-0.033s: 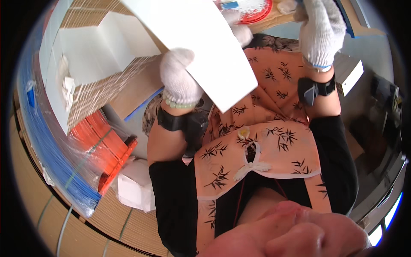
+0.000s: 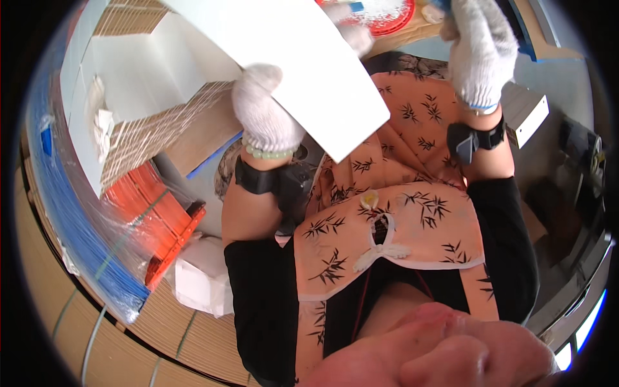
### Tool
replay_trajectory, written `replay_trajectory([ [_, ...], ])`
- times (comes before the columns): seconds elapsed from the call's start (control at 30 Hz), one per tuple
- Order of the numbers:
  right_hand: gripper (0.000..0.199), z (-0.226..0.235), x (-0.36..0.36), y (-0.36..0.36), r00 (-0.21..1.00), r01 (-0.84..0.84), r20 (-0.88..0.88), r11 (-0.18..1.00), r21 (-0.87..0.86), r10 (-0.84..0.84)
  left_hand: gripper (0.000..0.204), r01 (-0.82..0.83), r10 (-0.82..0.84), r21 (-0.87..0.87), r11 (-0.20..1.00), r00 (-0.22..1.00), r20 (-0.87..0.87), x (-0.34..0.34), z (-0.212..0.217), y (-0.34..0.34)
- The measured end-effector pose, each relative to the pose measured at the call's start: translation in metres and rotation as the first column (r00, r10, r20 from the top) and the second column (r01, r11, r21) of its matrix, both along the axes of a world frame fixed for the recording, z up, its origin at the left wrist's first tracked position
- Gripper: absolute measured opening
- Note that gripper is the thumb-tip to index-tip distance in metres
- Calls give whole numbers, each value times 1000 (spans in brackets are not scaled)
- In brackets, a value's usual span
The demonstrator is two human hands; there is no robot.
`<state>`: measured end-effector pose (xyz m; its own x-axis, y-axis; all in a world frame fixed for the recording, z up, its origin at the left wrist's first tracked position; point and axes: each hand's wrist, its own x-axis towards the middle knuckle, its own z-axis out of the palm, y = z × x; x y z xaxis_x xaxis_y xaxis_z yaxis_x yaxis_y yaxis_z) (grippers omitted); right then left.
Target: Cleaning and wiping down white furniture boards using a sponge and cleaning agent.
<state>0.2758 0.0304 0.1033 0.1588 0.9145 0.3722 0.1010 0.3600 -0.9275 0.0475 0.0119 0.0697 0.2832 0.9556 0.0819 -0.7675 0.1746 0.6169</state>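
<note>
Amid ribbed cardboard (image 2: 158,326), I see a smooth, white, straight-edged panel (image 2: 306,64) clamped in the knit-gloved left hand (image 2: 261,106), but cannot tell whether the right hand (image 2: 482,55) grips.

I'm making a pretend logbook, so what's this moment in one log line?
left hand: holding white panel | right hand: near picture's top, grip unclear | red tray: white bits inside
</note>
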Motion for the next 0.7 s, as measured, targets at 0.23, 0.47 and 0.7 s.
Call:
replay_trajectory([
  [0.23,26,-25,-12,-20,943,-103,311,993,-63,117,98,-272,272,-38,961,920,283,-13,21,11],
  [0.47,27,-26,-9,-25,889,-197,408,978,-70,208,95,-242,273,-126,962,867,417,-25,22,12],
  [0.7,23,-25,-25,-30,871,-356,397,929,102,290,87,-343,206,392,854,913,351,-27,-12,26],
])
